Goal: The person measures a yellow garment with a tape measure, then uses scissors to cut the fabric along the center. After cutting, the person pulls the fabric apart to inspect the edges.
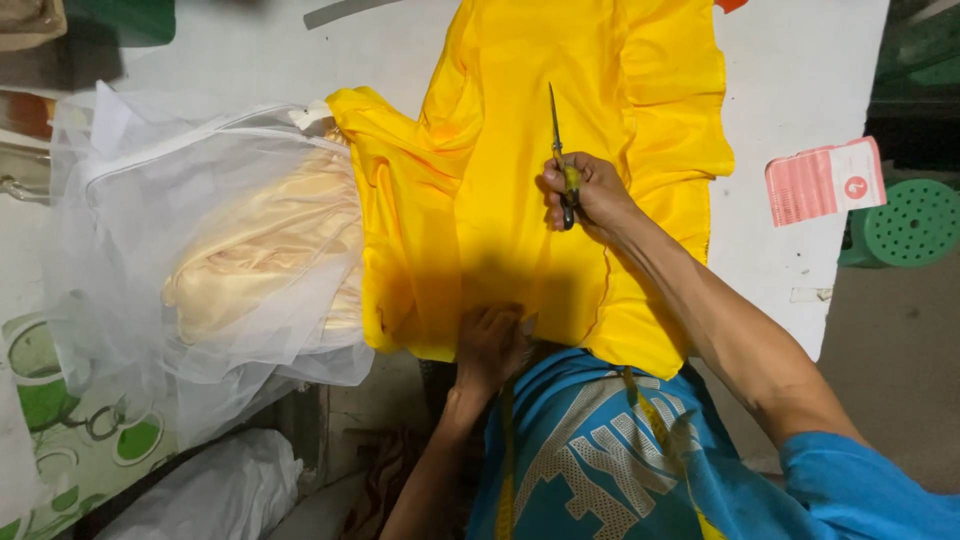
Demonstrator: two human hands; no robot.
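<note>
At nine o'clock of the view a heap of white netting lies bunched on the table, with a fold of cream satin showing through it; pushed aside like this, it leaves the middle of the table to the work; below it, at seven o'clock, a patterned cloth with green rings hangs at the table's edge, and a pale bag sits lower down.

The yellow cloth takes the centre, running from twelve o'clock down to the near edge at six, spread fairly flat along the middle and rumpled at its left side; it is laid lengthwise toward the person, which seems to put the cutting line straight ahead of them.

The left hand, at six o'clock of the cloth, presses down on the near hem with curled fingers, apparently to keep the cloth taut and still; whether it pinches the hem I cannot tell.

The right hand, just right of centre, is closed around the handles of the scissors; the blades point to twelve o'clock along the cloth's length, in line with the anchoring hand.

At three o'clock a pink printed card lies over the table's far right edge; beyond it stands a green stool with a perforated top.
</note>
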